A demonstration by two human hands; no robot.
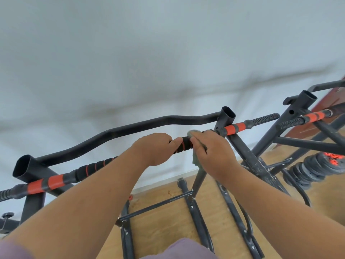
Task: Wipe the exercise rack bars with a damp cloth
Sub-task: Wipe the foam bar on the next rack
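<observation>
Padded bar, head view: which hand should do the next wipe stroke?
Right. The right hand already holds the green cloth wrapped on the padded bar; the left hand only grips the bar beside it, likely steadying.

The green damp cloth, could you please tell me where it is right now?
In the head view, the green damp cloth is right of centre, gripped by the right hand around the black-and-orange padded bar, beside the left hand.

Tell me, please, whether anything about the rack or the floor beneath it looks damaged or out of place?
The rack's slanted upright below the right hand looks scuffed with pale marks, and small brown specks lie on the wooden floor.
</observation>
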